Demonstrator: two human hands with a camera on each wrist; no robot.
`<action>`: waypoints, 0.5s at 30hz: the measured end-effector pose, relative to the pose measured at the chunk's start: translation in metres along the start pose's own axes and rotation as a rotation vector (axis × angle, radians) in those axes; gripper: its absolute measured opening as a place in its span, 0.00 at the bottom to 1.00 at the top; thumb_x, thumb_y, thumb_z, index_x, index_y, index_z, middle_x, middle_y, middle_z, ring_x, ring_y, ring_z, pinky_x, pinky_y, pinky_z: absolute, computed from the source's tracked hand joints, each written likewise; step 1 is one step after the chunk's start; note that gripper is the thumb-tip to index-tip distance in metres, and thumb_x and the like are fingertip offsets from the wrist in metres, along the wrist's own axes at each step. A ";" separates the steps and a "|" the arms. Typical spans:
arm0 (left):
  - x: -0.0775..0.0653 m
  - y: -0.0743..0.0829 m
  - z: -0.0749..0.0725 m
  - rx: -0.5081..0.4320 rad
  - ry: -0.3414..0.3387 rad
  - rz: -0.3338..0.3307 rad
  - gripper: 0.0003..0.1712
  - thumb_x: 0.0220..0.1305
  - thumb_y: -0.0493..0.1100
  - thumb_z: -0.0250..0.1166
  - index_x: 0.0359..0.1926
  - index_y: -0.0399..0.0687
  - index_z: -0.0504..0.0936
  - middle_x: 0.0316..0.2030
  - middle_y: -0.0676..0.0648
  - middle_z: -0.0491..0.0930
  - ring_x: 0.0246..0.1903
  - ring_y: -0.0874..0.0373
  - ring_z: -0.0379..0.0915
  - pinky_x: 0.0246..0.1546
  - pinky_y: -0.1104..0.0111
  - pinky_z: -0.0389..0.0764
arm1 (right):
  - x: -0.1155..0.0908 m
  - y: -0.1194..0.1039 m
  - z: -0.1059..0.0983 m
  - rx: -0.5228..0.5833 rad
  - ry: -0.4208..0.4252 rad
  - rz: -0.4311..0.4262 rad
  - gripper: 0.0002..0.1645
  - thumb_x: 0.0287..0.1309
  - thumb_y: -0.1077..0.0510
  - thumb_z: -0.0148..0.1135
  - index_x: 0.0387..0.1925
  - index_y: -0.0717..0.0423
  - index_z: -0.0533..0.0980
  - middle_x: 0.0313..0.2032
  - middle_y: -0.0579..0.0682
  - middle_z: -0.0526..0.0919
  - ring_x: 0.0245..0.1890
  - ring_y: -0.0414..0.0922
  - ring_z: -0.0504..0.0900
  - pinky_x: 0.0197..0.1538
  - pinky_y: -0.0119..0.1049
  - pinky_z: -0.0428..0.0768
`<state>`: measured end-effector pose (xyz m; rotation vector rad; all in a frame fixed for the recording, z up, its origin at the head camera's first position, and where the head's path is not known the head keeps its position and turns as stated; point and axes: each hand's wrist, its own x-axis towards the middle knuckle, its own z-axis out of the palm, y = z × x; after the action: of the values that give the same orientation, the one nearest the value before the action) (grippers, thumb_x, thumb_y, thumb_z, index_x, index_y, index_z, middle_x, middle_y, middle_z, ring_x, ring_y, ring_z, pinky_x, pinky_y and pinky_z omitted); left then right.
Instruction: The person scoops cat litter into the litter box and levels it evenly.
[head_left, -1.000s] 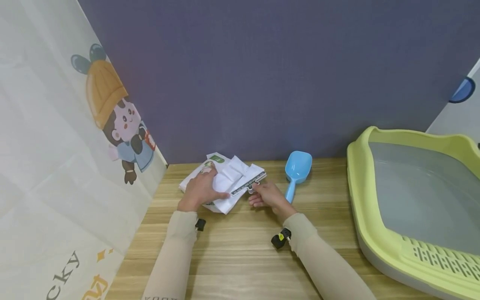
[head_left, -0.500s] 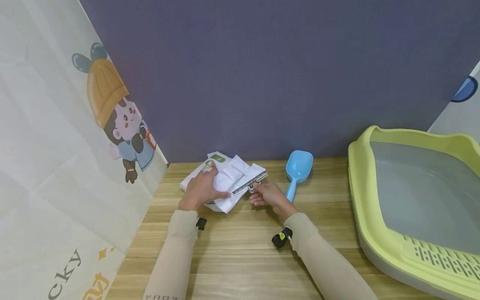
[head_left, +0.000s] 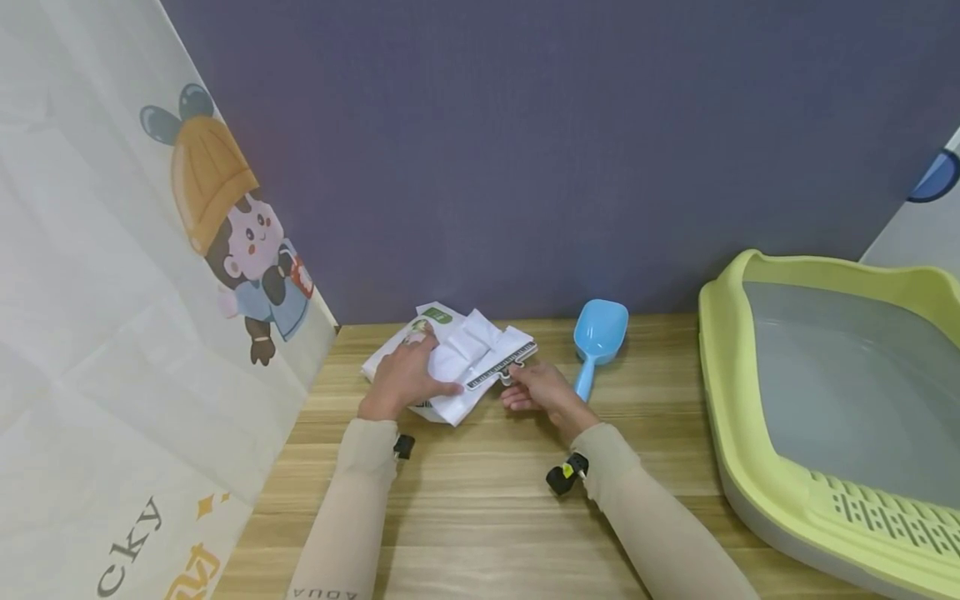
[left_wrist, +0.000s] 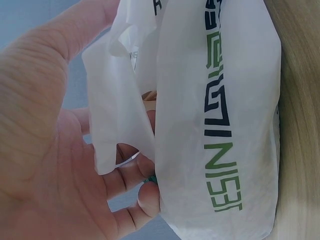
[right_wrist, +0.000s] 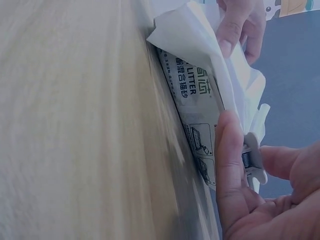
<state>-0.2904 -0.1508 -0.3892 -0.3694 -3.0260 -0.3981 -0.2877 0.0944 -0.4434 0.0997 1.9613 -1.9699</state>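
A white cat litter bag (head_left: 457,350) lies on the wooden table near the back wall, its top folded over. My left hand (head_left: 405,379) grips the bag from the left, thumb on the folded flap and fingers on the far side. In the left wrist view, those fingers (left_wrist: 127,175) curl against the bag's printed side. A long sealing clip (head_left: 501,367) with a piano-key pattern sits across the fold's right edge. Its handle is pinched between thumb and index finger of my right hand (head_left: 546,396). The right wrist view shows the clip's spring (right_wrist: 246,159) between them.
A blue litter scoop (head_left: 598,332) lies just right of my right hand, its handle pointing toward me. Farther right stands a large litter box (head_left: 720,400) with a yellow-green rim. A dark wall panel (head_left: 525,167) rises behind the table (head_left: 465,517).
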 end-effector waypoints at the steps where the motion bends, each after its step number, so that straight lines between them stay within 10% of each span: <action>1: 0.000 0.000 0.000 0.000 0.000 0.000 0.61 0.43 0.70 0.78 0.72 0.44 0.68 0.63 0.38 0.78 0.60 0.37 0.76 0.55 0.43 0.78 | 0.000 0.000 0.000 -0.001 0.001 0.000 0.24 0.77 0.55 0.49 0.50 0.77 0.74 0.24 0.52 0.86 0.22 0.39 0.85 0.30 0.29 0.84; 15: 0.000 0.000 0.001 -0.015 -0.007 -0.016 0.59 0.43 0.69 0.78 0.72 0.45 0.68 0.64 0.39 0.77 0.61 0.39 0.75 0.56 0.43 0.77 | -0.003 -0.004 -0.006 -0.010 -0.011 0.018 0.18 0.76 0.56 0.50 0.46 0.70 0.74 0.27 0.55 0.88 0.23 0.39 0.86 0.32 0.30 0.85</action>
<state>-0.2905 -0.1506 -0.3899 -0.3481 -3.0365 -0.4215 -0.2877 0.1011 -0.4392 0.1031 1.9564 -1.9443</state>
